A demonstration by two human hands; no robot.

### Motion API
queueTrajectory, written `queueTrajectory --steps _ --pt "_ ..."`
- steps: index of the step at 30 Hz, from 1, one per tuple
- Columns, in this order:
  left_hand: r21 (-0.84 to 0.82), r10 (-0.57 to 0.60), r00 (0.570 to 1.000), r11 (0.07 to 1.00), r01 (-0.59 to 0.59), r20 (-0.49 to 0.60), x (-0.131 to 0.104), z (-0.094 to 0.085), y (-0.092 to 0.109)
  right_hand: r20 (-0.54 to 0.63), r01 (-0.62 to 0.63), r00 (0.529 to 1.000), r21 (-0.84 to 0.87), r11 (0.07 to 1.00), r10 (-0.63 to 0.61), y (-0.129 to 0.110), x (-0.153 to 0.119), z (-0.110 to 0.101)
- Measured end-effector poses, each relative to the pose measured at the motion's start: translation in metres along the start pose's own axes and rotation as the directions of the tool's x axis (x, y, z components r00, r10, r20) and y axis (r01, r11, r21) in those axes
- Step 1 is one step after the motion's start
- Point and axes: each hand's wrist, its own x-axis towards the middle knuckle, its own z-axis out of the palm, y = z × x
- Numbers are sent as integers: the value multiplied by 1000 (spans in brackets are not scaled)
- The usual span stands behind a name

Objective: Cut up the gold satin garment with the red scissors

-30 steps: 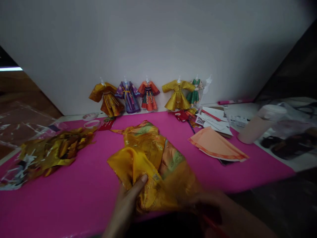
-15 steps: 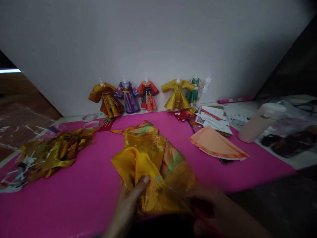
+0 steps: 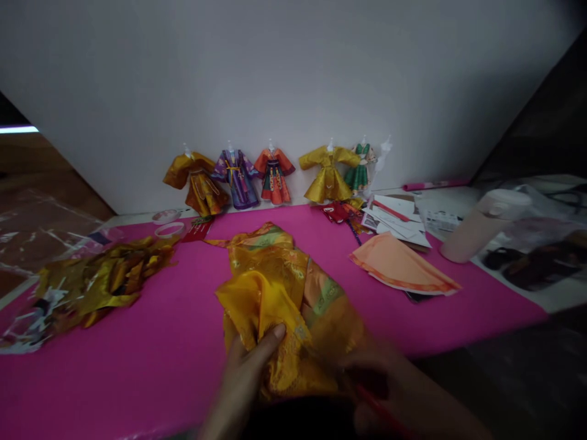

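Note:
Golden-yellow brocade fabric (image 3: 293,275) lies in folds at the front middle of the pink table mat (image 3: 183,342). A shiny yellow flap is lifted from it. My left hand (image 3: 250,373) pinches that flap, thumb on top and the other fingers hidden beneath. At the fabric's lower right edge, my right hand (image 3: 389,379) is closed round red-handled scissors (image 3: 376,400). The blades are blurred and lie against the cloth. Orange and green patterned panels show on the fabric's right side.
Small doll robes (image 3: 235,177) stand in a row along the wall. Golden fabric scraps (image 3: 114,275) and clear plastic lie left. To the right are a peach fan-shaped piece (image 3: 398,266), papers (image 3: 398,217) and a pale bottle (image 3: 483,226).
My left hand and the yellow flap have shifted slightly to the right. My right hand with the scissors stays at the fabric's lower right edge, still blurred.

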Motion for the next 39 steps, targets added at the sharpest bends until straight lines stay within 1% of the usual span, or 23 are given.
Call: queueTrajectory --steps 4,6,10,15,20,24,26,28,31,33,36,39 --pt "14 -35 997 999 35 63 -2 1 2 16 -80 997 60 995 79 6 0 0" --pt "20 -40 997 999 38 73 -2 1 2 10 -92 996 69 993 91 7 0 0" --pt "11 -39 996 999 38 74 -3 1 2 23 -27 999 70 997 26 9 0 0" --pt "27 -55 996 998 53 65 -2 1 1 -25 -33 999 45 998 34 7 2 2" --pt "20 -61 996 998 60 70 -1 3 0 65 -19 998 162 987 8 1 2 4" --pt "27 -51 997 998 50 65 -1 3 2 86 14 996 224 975 -34 4 2 3" --pt "47 -46 995 998 42 90 -2 1 3 101 17 994 232 972 -41 8 2 2" --pt "73 -32 989 997 22 147 -2 -1 5 116 0 993 259 966 -31 12 3 2" --pt "106 -24 965 994 -4 261 0 -6 6 80 11 996 243 970 -32 16 2 2" --pt "130 -32 958 991 -6 286 2 -9 4 68 14 997 217 976 -30 16 1 1" --pt "174 -25 970 985 -18 243 5 -12 1 85 25 995 210 977 -44 15 0 0" --pt "194 -10 980 981 -30 200 6 -13 0 76 46 995 205 978 -63 14 -1 -3"
